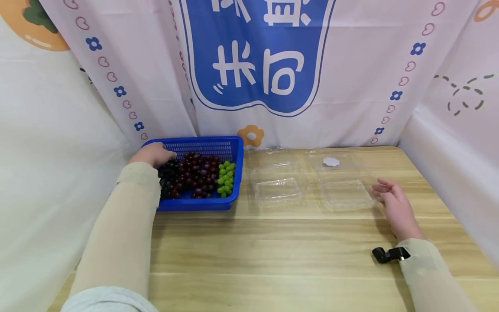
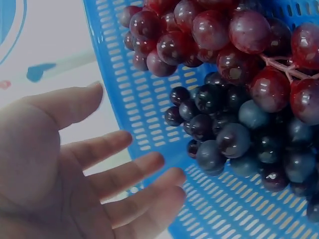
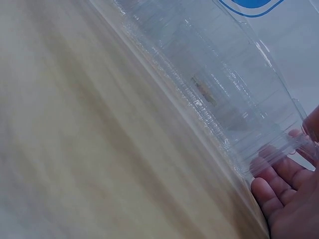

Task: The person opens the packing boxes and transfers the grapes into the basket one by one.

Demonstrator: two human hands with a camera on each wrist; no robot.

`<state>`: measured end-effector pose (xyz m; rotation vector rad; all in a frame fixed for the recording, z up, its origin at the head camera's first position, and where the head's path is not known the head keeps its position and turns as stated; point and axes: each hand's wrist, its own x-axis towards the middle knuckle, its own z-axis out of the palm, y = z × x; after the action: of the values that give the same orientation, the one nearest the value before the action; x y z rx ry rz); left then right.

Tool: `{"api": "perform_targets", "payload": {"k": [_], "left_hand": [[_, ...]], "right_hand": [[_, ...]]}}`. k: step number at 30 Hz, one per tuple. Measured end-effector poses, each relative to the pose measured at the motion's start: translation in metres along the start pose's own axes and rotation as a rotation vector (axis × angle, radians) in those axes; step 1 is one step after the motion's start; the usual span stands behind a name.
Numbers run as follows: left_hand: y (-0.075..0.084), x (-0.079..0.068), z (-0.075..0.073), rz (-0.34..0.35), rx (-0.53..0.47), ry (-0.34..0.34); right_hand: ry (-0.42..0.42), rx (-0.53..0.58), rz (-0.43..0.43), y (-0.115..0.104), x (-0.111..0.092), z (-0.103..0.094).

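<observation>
My left hand [image 1: 153, 154] is over the left end of a blue plastic basket [image 1: 238, 173]. Its fingers are spread beside a bunch of black grapes [image 2: 234, 134], and nothing is in the palm. Dark red grapes [image 1: 196, 171] fill the basket's middle, and a small green bunch [image 1: 226, 178] leans at its right end. At the right, my right hand [image 1: 395, 208] is beside a clear plastic clamshell box [image 1: 347, 193] with its lid laid back. In the right wrist view, loosely bent fingers [image 3: 269, 191] are right at the box's clear rim, partly seen through it.
A second clear clamshell box [image 1: 277, 189] stands open between the basket and the first box. A white scalloped label [image 1: 331, 161] is on the right box's lid. Printed cloth [image 1: 156, 65] hangs behind the wooden table [image 1: 265, 260] and along both sides.
</observation>
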<state>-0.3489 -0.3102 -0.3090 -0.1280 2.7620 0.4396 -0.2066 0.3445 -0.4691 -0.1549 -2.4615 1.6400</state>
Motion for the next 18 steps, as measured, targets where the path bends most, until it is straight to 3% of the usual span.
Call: {"api": "perform_targets", "payload": {"k": [12,15,18], "left_hand": [[0.055,-0.023,-0.003,0.098,0.02,0.19],[0.067,-0.03,0.001,0.149,0.041,0.227],[0.077,-0.039,0.012,0.208,0.065,0.255]], "right_hand": [[0.029,0.05,0.02,-0.006,-0.001,-0.006],[0.042,0.092,0.021,-0.007,0.003,-0.007],[0.043,0.041,0.036,-0.009,0.003,-0.011]]}}
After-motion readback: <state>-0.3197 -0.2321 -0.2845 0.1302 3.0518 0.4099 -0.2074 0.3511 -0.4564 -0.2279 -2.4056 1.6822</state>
